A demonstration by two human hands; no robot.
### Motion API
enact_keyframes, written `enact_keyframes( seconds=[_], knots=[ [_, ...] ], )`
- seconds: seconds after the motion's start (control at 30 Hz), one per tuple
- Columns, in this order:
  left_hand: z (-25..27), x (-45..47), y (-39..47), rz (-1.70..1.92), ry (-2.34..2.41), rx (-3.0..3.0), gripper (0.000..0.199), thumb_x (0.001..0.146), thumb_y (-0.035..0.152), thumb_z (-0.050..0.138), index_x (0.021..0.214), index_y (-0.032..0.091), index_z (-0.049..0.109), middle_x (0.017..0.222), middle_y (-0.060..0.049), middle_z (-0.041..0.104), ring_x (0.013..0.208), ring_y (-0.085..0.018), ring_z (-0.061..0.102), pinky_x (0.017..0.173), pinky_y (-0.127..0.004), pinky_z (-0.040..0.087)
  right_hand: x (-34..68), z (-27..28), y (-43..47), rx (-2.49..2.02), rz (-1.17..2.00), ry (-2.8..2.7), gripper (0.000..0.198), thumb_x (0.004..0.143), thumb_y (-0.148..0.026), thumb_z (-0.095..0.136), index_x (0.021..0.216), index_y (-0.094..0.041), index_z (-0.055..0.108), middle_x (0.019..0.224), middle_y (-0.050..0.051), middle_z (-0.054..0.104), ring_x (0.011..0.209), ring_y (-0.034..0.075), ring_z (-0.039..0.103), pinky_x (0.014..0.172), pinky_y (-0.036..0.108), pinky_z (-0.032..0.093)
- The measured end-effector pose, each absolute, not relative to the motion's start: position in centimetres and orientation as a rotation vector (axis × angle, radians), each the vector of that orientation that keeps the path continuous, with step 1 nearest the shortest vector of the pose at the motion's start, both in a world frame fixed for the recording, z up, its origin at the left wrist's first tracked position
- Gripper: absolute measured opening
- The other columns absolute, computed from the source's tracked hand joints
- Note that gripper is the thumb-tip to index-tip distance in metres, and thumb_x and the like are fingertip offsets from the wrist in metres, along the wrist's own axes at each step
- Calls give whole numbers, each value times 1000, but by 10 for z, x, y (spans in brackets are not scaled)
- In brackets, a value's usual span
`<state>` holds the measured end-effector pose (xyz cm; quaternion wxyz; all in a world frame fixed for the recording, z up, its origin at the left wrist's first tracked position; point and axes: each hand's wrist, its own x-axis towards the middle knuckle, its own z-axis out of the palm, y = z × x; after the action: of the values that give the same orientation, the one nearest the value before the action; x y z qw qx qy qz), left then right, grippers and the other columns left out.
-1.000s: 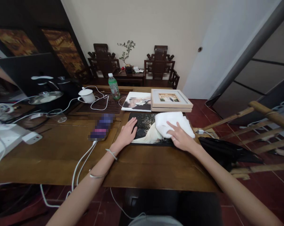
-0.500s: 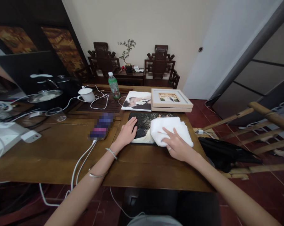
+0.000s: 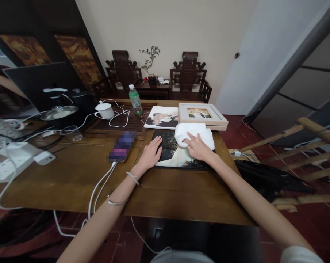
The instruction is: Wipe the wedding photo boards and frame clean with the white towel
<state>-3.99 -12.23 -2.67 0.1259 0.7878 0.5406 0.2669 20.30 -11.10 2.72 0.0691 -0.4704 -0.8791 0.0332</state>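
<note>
A dark photo panel (image 3: 178,157), showing a pale flowing dress against black, lies flat on the wooden table in front of me. My left hand (image 3: 151,152) rests with fingers outstretched on its left edge. Under the fingers of my right hand (image 3: 200,148) is a folded white towel (image 3: 199,132), pressed onto the upper right part of the panel. The towel covers that part of the picture and reaches the panel's far edge. One finger sinks into a fold of the cloth.
Behind the panel lie a white-edged photo print (image 3: 163,122) and stacked wooden picture frames (image 3: 203,111). To the left are a phone (image 3: 123,144) on a cable, a green-labelled bottle (image 3: 135,100), a lidded white cup (image 3: 104,110), a plastic cup (image 3: 72,134) and a power strip (image 3: 14,160).
My right hand has slid the towel away from me to the panel's far side, uncovering more of the pale dress. My left hand stays on the left edge. The view has shifted slightly.
</note>
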Motion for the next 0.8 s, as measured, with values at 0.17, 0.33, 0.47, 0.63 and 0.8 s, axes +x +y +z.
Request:
enact_keyframes(
  seconds=[0.17, 0.33, 0.47, 0.63, 0.8],
  knots=[
    [-25, -38, -124, 780, 1579, 2303, 45, 94, 27, 34, 136, 15, 44, 149, -13, 37, 140, -23, 30, 110, -49, 31, 211, 24, -171, -1209, 169, -2722, 41, 75, -4, 40, 109, -14, 61, 142, 17, 44, 141, 32, 19, 106, 69, 15],
    [-25, -37, -125, 783, 1585, 2312, 44, 94, 26, 34, 135, 15, 44, 149, -13, 38, 140, -23, 30, 110, -50, 31, 216, 25, -234, -1056, 259, -2797, 42, 64, -2, 43, 98, -17, 63, 147, 11, 39, 142, 33, 12, 106, 71, 11],
    [-27, -37, -124, 796, 1585, 2315, 44, 94, 26, 34, 135, 16, 45, 148, -12, 38, 139, -23, 31, 110, -50, 31, 212, 29, -240, -1036, 307, -2828, 43, 64, -3, 44, 99, -17, 63, 146, 11, 40, 142, 34, 14, 105, 72, 12],
    [-27, -38, -123, 801, 1581, 2293, 44, 94, 28, 35, 135, 16, 44, 149, -11, 38, 140, -23, 30, 110, -50, 31, 196, 33, -191, -1167, 274, -2784, 42, 75, -5, 40, 110, -14, 60, 142, 18, 44, 141, 32, 20, 106, 67, 18],
    [-27, -39, -123, 799, 1567, 2292, 45, 94, 28, 35, 135, 16, 45, 148, -11, 38, 140, -23, 31, 110, -50, 31, 179, 34, -127, -1319, 174, -2714, 45, 82, -9, 37, 123, -12, 55, 137, 25, 46, 137, 32, 30, 103, 64, 23]
  ],
)
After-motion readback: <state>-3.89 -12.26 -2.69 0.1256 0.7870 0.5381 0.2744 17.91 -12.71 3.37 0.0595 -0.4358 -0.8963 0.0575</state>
